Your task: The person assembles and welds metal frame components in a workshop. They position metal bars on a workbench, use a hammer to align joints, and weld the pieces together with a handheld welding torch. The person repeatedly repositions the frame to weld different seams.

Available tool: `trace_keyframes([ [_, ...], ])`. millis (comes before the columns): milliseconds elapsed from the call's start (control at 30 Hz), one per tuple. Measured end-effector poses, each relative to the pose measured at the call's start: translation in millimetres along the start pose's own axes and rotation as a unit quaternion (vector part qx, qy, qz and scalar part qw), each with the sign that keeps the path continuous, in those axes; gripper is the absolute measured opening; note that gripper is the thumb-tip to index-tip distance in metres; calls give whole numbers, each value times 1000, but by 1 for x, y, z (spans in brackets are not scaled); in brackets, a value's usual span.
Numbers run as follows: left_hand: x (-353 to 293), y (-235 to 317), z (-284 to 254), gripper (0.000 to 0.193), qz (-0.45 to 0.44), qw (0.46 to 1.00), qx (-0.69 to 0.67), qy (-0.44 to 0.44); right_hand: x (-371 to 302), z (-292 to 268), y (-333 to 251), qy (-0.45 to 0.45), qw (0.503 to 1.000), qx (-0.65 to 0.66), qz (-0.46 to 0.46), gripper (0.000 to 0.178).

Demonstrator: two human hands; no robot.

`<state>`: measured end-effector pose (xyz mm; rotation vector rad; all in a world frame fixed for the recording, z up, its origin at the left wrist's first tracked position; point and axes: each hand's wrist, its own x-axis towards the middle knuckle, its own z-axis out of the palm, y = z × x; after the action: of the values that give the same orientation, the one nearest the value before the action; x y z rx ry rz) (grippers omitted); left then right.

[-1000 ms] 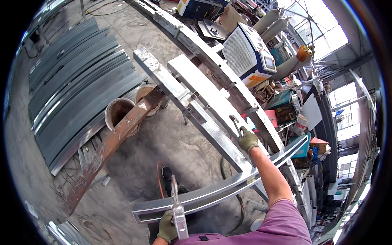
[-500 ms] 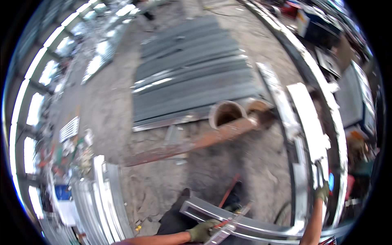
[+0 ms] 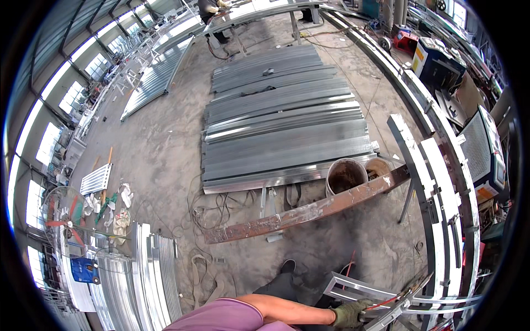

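A green work glove covers my left hand (image 3: 350, 315), which is low and right of centre, at the end of a bare forearm with a purple sleeve. Its fingers are curled beside a silver metal frame (image 3: 353, 282) made of narrow bars. A thin red strip (image 3: 382, 303) runs out from the fingers toward a crossing metal bar (image 3: 406, 304). What exactly the fingers hold is hidden. My right hand is out of the picture. A dark tool (image 3: 455, 234) lies on the pale beams at the right.
A rust-brown beam (image 3: 298, 216) crosses ahead, beside a bucket (image 3: 346, 175). Behind it are stacked grey metal profiles (image 3: 281, 140). Long beams (image 3: 436, 193) line the right. At left stand a fan (image 3: 67, 223) and more profiles (image 3: 144, 276). Straps and cables (image 3: 207, 276) lie on the floor.
The view has turned left, so things appear further right. My right hand, earlier reaching onto the right-hand beams, has left the picture. My left hand stays beside the metal frame.
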<state>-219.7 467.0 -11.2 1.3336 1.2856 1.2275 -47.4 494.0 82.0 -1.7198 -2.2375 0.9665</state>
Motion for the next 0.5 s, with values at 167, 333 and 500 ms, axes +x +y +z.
trace_keyframes([
  [167,-47,14,-20,43,-169,984,-15,-53,-42,44,-40,-15,999,31,-31,50],
  [333,-88,-8,-16,39,-136,929,-331,-91,-54,77,-83,5,969,246,-12,62],
  [500,-127,-9,-16,37,-171,682,-700,-127,-83,142,-57,79,930,360,-5,35],
])
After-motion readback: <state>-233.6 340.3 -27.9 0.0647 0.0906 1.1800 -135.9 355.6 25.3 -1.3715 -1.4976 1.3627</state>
